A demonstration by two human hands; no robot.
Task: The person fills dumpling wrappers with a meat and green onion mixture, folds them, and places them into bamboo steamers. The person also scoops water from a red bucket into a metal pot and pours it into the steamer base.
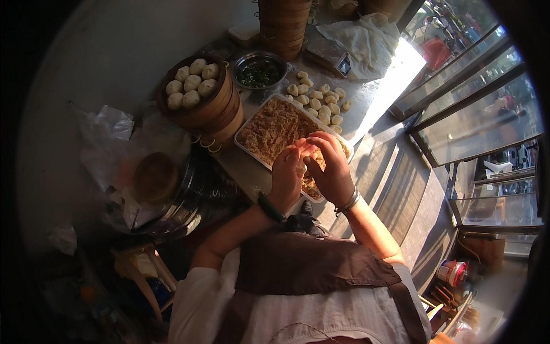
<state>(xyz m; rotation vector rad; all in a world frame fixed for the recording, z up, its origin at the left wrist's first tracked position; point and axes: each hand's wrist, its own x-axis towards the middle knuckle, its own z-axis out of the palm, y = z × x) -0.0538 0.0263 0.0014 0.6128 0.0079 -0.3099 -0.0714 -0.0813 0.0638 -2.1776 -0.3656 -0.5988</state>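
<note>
My left hand is cupped around a small piece of pale dough, which my fingers partly hide. Curled over it from the other side is my right hand, its thumb at the dough. Both hands are above the near right part of a white plastic tub. Brown minced filling fills its far side, and a more orange, crumbly filling shows under my hands. Beyond the tub, many small dough lumps lie scattered on the metal tabletop.
Left of the tub, stacked bamboo steamers hold several pleated buns on top. Behind are a metal bowl of chopped greens, a taller steamer stack, a digital scale and a crumpled cloth. Glass doors stand at right.
</note>
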